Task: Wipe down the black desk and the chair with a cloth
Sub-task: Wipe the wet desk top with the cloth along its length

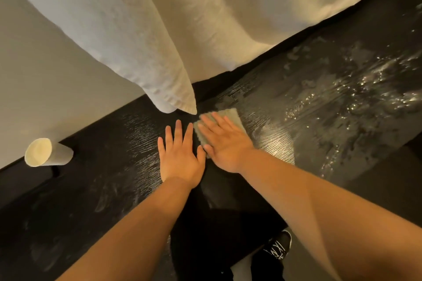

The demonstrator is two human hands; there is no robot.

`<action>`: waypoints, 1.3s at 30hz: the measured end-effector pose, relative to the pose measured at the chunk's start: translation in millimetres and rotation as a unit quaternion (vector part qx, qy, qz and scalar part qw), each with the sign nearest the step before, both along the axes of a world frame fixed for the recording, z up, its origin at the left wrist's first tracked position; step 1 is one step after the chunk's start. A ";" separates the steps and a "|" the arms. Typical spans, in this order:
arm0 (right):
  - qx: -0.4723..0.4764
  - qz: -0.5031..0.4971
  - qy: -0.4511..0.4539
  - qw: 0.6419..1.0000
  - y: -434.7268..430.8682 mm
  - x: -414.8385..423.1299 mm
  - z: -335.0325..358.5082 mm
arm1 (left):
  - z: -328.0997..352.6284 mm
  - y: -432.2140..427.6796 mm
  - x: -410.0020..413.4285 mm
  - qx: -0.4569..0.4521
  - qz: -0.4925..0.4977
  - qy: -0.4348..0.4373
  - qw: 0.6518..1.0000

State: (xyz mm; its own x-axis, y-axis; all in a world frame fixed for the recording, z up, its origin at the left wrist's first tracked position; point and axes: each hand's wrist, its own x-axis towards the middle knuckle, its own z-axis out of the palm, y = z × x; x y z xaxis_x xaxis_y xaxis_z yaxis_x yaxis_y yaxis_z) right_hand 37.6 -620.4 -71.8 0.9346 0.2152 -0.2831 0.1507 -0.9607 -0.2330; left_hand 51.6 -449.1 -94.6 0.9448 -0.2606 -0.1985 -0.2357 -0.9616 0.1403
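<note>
At the far edge of the black wood-grain worktop (285, 125), a pale green folded cloth (219, 125) is pressed flat under the open right hand (225, 143); wet streaks lie rightward. The left hand (179, 157), fingers spread, is rested empty just beside it.

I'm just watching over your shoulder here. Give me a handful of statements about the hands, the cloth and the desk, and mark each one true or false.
1. The right hand lies flat on the cloth. True.
2. The left hand also presses on the cloth. False: it rests bare on the black desk, just beside the cloth.
3. The desk to the right of the cloth shows wet streaks and droplets. True.
4. The lamp stands at the desk's right end. False: it is at the left.
5. The curtain hangs behind the desk, its corner close above the cloth. True.
</note>
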 end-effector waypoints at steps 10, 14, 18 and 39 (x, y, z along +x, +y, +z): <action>-0.052 -0.139 -0.027 0.989 -97.8 27.1 -10.2 | 1.3 0.7 0.4 0.006 -0.008 -0.008 1.000; -0.041 -0.149 -0.019 0.988 -69.6 33.6 -3.9 | 0.3 -0.2 1.1 0.008 -0.004 -0.002 1.000; -0.005 0.020 -0.016 1.000 -22.3 44.2 -1.2 | 0.8 0.2 1.0 0.003 -0.007 -0.004 1.000; -0.007 -0.001 -0.037 0.999 -42.3 -29.3 -7.1 | 1.3 -0.5 0.7 0.012 -0.006 -0.010 1.000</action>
State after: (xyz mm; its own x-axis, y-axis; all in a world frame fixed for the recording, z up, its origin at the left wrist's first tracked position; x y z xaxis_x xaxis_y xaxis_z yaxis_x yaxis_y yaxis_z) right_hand 8.4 -662.7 -78.9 0.9537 0.2094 -0.2158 0.1646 -0.9641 -0.2082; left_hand 52.3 -449.7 -93.3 0.9457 -0.2670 -0.1853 -0.2497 -0.9618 0.1119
